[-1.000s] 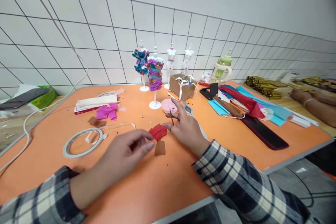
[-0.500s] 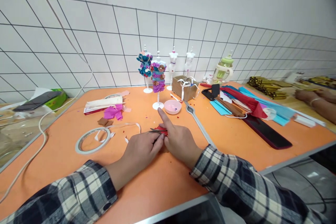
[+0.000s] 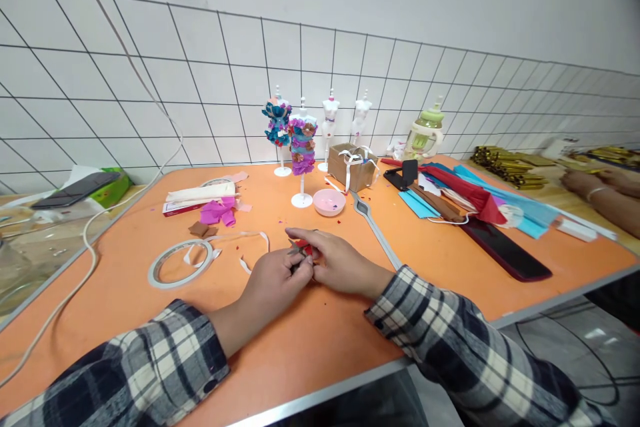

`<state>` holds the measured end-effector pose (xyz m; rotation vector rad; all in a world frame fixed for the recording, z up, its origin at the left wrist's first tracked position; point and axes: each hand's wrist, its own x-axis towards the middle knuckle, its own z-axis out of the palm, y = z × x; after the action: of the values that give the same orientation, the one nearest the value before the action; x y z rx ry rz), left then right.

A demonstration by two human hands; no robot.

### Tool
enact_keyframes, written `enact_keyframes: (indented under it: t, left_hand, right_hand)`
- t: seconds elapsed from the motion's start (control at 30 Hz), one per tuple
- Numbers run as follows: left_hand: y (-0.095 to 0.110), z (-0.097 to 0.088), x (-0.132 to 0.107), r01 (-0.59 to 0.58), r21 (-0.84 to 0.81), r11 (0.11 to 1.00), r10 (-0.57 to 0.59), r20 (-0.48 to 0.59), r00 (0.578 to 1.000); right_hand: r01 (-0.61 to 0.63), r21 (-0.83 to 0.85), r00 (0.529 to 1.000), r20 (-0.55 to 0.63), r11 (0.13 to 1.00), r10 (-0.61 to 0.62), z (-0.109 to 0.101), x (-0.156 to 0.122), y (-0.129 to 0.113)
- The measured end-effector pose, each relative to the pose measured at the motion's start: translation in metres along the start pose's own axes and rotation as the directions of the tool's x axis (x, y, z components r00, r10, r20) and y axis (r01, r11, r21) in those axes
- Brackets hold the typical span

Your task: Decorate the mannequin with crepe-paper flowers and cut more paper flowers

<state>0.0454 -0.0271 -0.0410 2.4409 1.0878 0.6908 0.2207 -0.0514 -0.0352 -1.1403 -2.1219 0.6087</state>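
Close together over the middle of the orange table, my two hands work at small scissors (image 3: 295,250) and a piece of red paper (image 3: 309,250). My left hand (image 3: 273,280) is closed around the scissors, whose dark blades show between the hands; the handles are mostly hidden. In my right hand (image 3: 347,265) the red paper is pinched, with the index finger reaching left above the blades. Behind them stand a pink bowl (image 3: 329,202) and a small dress form (image 3: 303,147) wrapped in purple, blue and brown crepe paper.
A roll of white tape (image 3: 156,267) lies left of my hands, near brown and purple paper scraps (image 3: 217,211). More dress forms, a cardboard box (image 3: 350,170) and a bottle (image 3: 425,133) line the back. Paper bundles and a phone (image 3: 505,250) lie right. Another person's arm (image 3: 607,203) rests far right.
My right index finger has swung down from pointing forward to lying leftward across the scissors. The blades now tilt more upward, and the red paper is partly covered.
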Motion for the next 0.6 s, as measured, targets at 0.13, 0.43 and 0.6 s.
enact_keyframes:
  t: [0.13, 0.43, 0.6]
  left_hand:
    - [0.000, -0.001, 0.001, -0.002, -0.003, 1.000, 0.002, 0.011, 1.000]
    - [-0.004, -0.010, 0.002, -0.050, -0.004, 0.999, 0.050, 0.036, 0.998]
    - [-0.003, -0.012, 0.002, 0.006, -0.059, 0.998, -0.008, -0.039, 0.999]
  right_hand:
    - [-0.038, -0.076, 0.999, 0.026, 0.996, 0.041, -0.002, -0.001, -0.002]
    - [-0.171, -0.514, 0.985, -0.071, 0.840, 0.157, 0.002, -0.012, -0.026]
    - [-0.076, -0.384, 0.995, -0.086, 0.920, 0.047, 0.002, -0.015, -0.014]
